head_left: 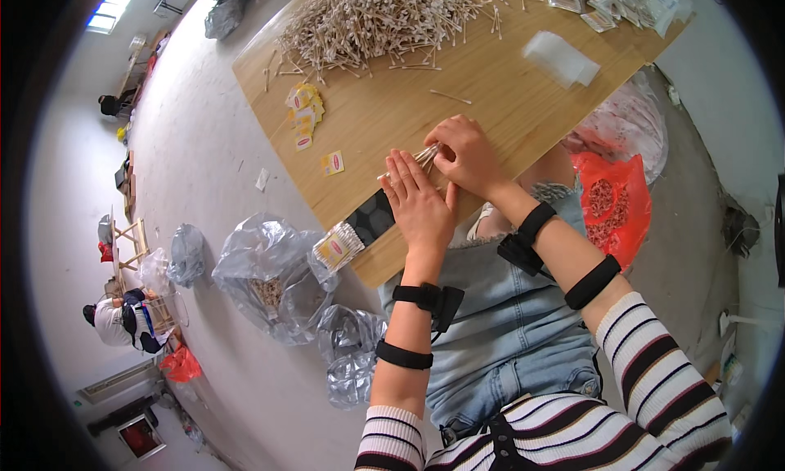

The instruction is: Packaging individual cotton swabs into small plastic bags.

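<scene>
A small bundle of cotton swabs (426, 155) lies at the near part of the wooden table (392, 111), between my two hands. My right hand (468, 159) curls its thumb and fingers around one end of the bundle. My left hand (419, 209) lies flat with its fingers stretched out, against the other end, and partly covers the swabs. Just left of it, a dark patterned pad (372, 218) is on the table. A packed bag of swabs (338, 246) with a yellow-and-white card sits at the table's near left edge.
A big heap of loose cotton swabs (368, 21) covers the far side. Yellow-and-white cards (303, 111) lie at left, clear plastic sleeves (561, 59) at right, filled packets (601, 1) beyond. Grey plastic bags (274, 266) and a red bag (617, 201) flank me. Another person (118, 320) works far left.
</scene>
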Demonstrator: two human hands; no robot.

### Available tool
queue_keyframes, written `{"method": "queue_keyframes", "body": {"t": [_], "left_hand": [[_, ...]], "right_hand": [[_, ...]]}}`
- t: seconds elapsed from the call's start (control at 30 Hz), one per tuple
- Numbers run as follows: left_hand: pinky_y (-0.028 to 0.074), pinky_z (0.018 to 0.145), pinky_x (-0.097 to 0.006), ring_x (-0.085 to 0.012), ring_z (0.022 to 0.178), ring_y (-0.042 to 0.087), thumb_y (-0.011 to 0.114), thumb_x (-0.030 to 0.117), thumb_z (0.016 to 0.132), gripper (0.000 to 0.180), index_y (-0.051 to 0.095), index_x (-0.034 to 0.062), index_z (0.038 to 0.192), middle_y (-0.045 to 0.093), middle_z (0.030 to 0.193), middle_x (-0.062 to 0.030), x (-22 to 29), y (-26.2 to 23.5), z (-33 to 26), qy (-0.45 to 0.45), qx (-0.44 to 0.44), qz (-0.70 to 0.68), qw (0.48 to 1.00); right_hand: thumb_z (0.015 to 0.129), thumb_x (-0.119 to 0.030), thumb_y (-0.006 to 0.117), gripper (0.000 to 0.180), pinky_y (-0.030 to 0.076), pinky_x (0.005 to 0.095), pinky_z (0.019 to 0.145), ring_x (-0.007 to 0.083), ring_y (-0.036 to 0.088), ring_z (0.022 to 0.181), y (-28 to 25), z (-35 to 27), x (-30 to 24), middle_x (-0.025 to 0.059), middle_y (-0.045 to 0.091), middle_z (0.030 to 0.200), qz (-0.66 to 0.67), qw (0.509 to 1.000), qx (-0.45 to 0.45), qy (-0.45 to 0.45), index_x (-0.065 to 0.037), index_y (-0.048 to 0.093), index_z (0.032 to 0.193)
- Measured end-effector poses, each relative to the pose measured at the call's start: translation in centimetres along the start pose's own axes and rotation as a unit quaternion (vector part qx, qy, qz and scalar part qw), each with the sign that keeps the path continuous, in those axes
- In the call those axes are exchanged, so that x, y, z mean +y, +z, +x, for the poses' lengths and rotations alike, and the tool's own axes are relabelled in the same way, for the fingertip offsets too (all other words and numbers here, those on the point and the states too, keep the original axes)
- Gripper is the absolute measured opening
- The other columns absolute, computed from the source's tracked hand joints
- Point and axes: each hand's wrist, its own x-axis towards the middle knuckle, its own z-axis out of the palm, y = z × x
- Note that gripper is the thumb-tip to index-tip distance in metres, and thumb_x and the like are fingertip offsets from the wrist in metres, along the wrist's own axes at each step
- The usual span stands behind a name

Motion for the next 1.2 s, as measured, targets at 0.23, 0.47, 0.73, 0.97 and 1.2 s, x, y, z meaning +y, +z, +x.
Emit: {"method": "queue_keyframes", "body": {"t": [0.23,0.47,0.73,0.97,1.2], "left_hand": [[0.010,0.119,-0.048,-0.0359,0.147,0.015,0.046,0.057,0.093,0.091,0.021,-0.0126,0.146,0.022,0.154,-0.0273,-0.1,-0.4,-0.1,0.001,-0.008,0.022,1.000],[0.010,0.119,-0.048,-0.0368,0.147,0.015,0.043,0.060,0.094,0.092,0.020,-0.0118,0.147,0.021,0.155,-0.0266,-0.6,-1.0,-1.4,0.014,-0.029,0.014,0.999],[0.008,0.118,-0.049,-0.0366,0.148,0.010,0.043,0.059,0.094,0.092,0.016,-0.0108,0.148,0.016,0.156,-0.0262,-0.4,-1.9,-3.4,0.008,-0.053,0.001,0.999],[0.005,0.119,-0.049,-0.0382,0.148,0.005,0.044,0.060,0.094,0.095,0.014,-0.0122,0.148,0.009,0.158,-0.0277,0.4,-2.0,-3.7,0.000,-0.053,-0.015,0.998],[0.008,0.118,-0.050,-0.0393,0.147,0.011,0.043,0.062,0.092,0.096,0.018,-0.0140,0.146,0.017,0.155,-0.0298,-0.1,-1.3,-0.6,0.006,-0.048,0.017,0.999]], "right_hand": [[0.072,-0.007,0.065,0.007,0.042,0.0361,0.086,0.0208,0.057,0.090,0.4,-0.1,0.2,-0.0005,0.061,0.083,-0.092,0.993,0.049,0.045,-0.012,0.061,0.076],[0.075,-0.007,0.066,0.008,0.040,0.0381,0.088,0.0210,0.056,0.093,0.4,-0.1,0.7,-0.0016,0.061,0.086,-0.176,0.972,0.125,0.096,-0.015,0.062,0.076],[0.077,-0.005,0.065,0.011,0.043,0.0371,0.088,0.0209,0.058,0.095,0.3,0.0,0.4,-0.0017,0.065,0.090,-0.044,0.999,-0.007,-0.014,-0.012,0.068,0.084],[0.080,0.002,0.057,0.016,0.049,0.0286,0.069,0.0174,0.060,0.079,0.0,-0.1,-0.3,0.0056,0.063,0.086,0.101,0.991,0.002,0.082,-0.006,0.065,0.091],[0.082,0.003,0.053,0.016,0.048,0.0276,0.065,0.0173,0.060,0.072,0.2,-0.1,-0.1,0.0074,0.061,0.085,0.122,0.982,0.039,0.137,-0.004,0.064,0.092]]}}
